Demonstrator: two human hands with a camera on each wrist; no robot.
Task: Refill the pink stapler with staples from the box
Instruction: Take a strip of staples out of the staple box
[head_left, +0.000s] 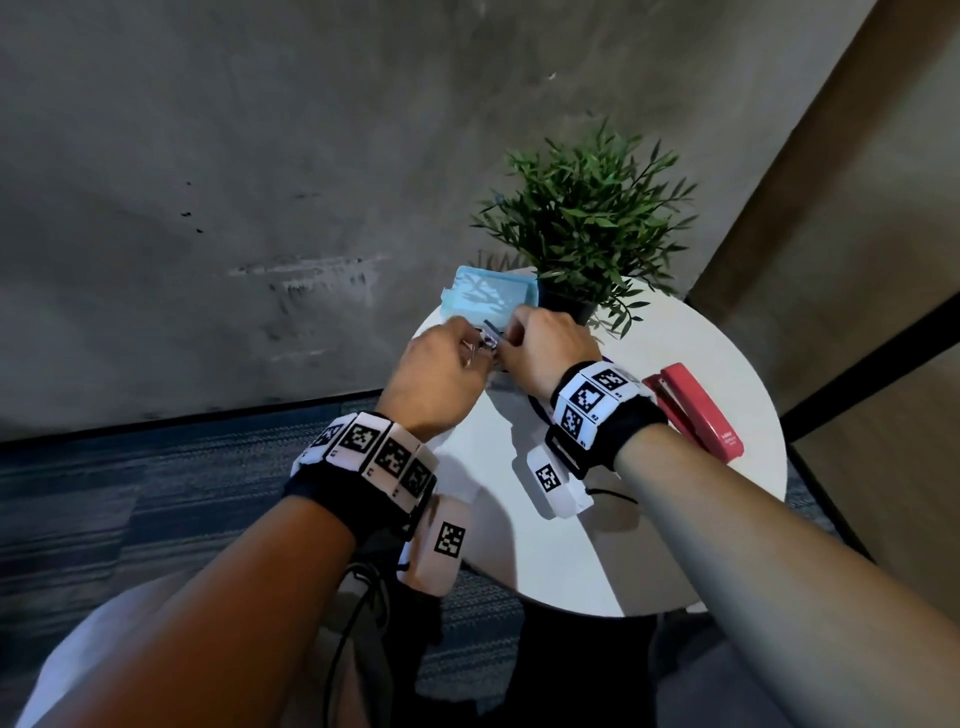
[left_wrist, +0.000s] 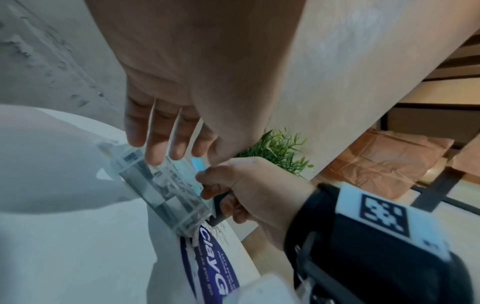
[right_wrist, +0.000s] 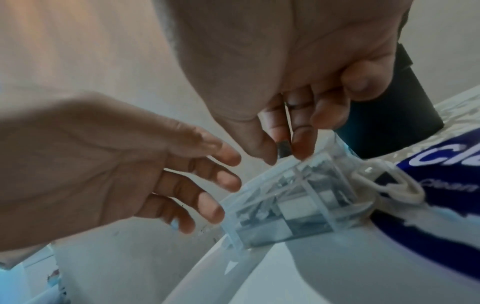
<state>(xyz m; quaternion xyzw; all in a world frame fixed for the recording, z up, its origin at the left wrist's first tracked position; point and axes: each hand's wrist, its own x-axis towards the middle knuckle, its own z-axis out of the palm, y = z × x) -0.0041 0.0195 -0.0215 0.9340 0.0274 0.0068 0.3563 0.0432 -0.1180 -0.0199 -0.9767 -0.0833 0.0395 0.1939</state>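
Getting staples out of the box, with the stapler off to the right

Working at the far edge of the round desk (head_left: 649, 519), both hands meet over the clear plastic box (left_wrist: 163, 191) of staples; the box lies on the desk with its long axis running away from the person and slightly leftward, one short end beside a blue-and-white label (left_wrist: 215, 265). The left hand (head_left: 441, 374) hangs over the box with fingers straight and spread, tips touching or just above its top, gripping nothing. The right hand (head_left: 545, 353) comes in from the other side, thumb and forefinger pinched on a thin dark strip (right_wrist: 284, 144) at the box's upper edge; whether that strip is a stick of staples I cannot tell, though it seems likely. The pink stapler (head_left: 693, 410) lies shut on the desk's right side, well apart from the box, just beyond the right wrist, long axis running diagonally toward the desk's near right edge. By my judgement the right hand is the nearer one to the stapler, so the staples must travel rightward and back toward the person, and the stapler is not yet opened. A potted plant (head_left: 587, 218) and a pale blue case (head_left: 488, 291) stand behind the hands.
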